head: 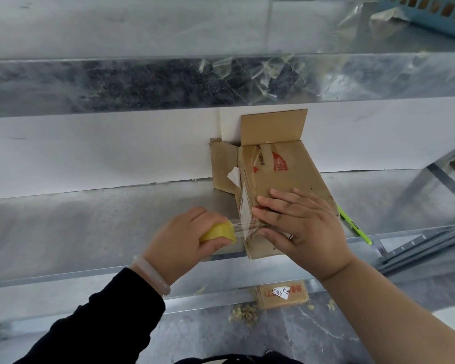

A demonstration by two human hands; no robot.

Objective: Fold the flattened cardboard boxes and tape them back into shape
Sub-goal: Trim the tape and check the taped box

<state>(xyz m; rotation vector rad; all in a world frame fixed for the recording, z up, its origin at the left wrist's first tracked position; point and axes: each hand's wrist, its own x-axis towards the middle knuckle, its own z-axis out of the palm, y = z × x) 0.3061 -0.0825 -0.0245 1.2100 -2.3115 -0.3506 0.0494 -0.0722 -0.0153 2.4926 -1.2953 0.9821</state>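
Your left hand (181,237) curls round the yellow tape roll (218,232), with clear tape (243,228) stretched rightward to the cardboard box (281,169). Your right hand (302,227) lies flat, fingers spread, pressing the box just right of that grip.

1. A galvanised metal shelf (90,219) spans the view, with an upper shelf (142,85) above it.
2. A white back panel (90,151) stands between them.
3. A blue plastic basket (431,14) sits on the upper shelf, top right.
4. A green pen-like tool (354,225) lies on the lower shelf, right.
5. Slotted metal bars (418,245) lie beyond the shelf's right end.
6. Pale shreds (243,312) litter the grey floor (313,337).
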